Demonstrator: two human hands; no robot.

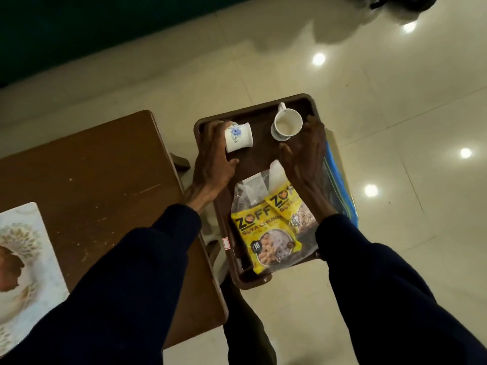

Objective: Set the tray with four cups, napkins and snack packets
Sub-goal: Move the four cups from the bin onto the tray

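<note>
A dark brown tray (253,111) holds two yellow snack packets (263,233) at its near end, in clear wrapping. My left hand (213,159) grips a white cup with a blue flower (237,137), tipped on its side over the tray's far left. A second white cup (287,123) stands upright at the far right of the tray, handle pointing away. My right hand (305,156) hovers just beside it with fingers spread, empty, above something white (276,172) that I cannot identify, near the packets' top.
A brown wooden table (92,180) stands to the left of the tray, with a white patterned mat (26,259) at its left edge. Something blue (340,185) lies under the tray's right side. Glossy cream floor tiles (395,127) surround everything.
</note>
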